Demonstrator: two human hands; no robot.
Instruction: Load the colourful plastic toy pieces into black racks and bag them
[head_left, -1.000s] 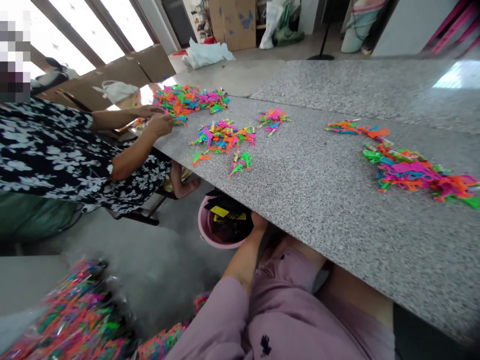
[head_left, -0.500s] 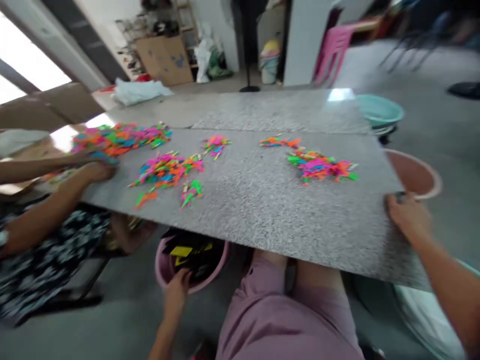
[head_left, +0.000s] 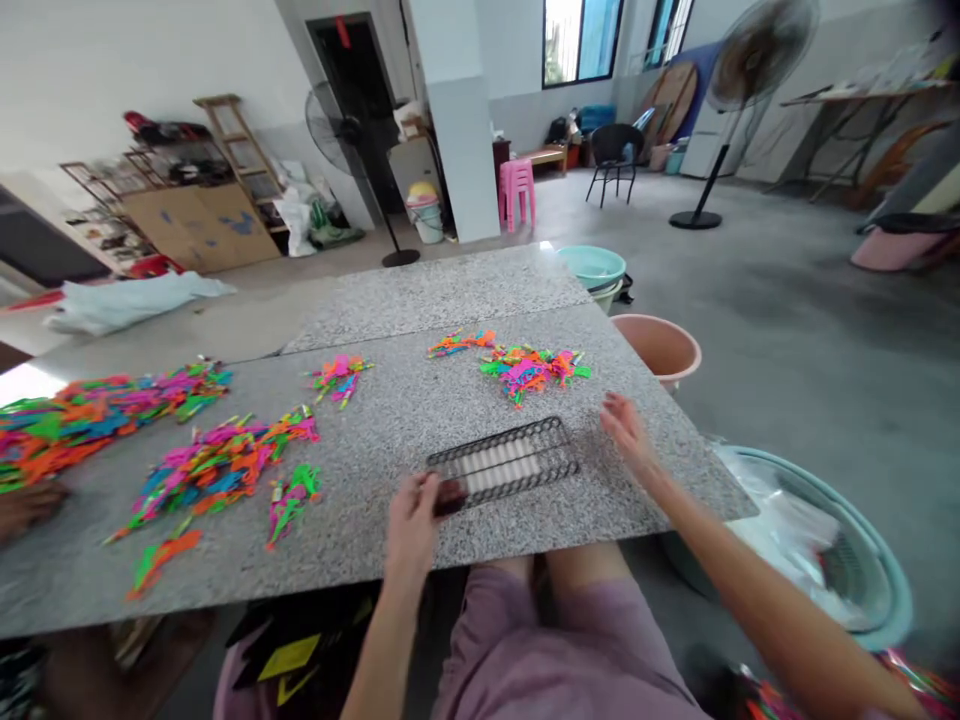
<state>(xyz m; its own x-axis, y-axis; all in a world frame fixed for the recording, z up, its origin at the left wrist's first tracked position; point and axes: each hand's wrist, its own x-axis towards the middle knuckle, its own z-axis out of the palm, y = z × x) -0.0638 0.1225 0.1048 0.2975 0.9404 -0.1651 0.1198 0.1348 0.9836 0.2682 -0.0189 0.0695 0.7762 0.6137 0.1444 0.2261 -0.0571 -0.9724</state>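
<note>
My left hand (head_left: 414, 510) is closed on the left end of a long, flat rectangular piece (head_left: 501, 462) on the grey table. The piece has black, looped edges, a row of white bars in its middle and a dark reddish patch beside my fingers; its exact kind is unclear. My right hand (head_left: 627, 428) is open over the table, right of the piece and apart from it. Beyond the piece lies a small pile of bright plastic pieces (head_left: 529, 372) in pink, orange, green and blue. Another neon pile (head_left: 217, 460) spreads out left of my left hand.
Another person's hand (head_left: 30, 508) rests at the far left by a bigger neon heap (head_left: 105, 415). Below the table stands a pink basin (head_left: 238, 665) holding black and yellow packaging. Right of the table are a peach tub (head_left: 660, 345) and a teal basin (head_left: 889, 590) with clear plastic bags.
My left hand has come up from the pink basin to the table, now with the black-edged piece. My right hand has let go of the table's right edge. The view has swung right.
</note>
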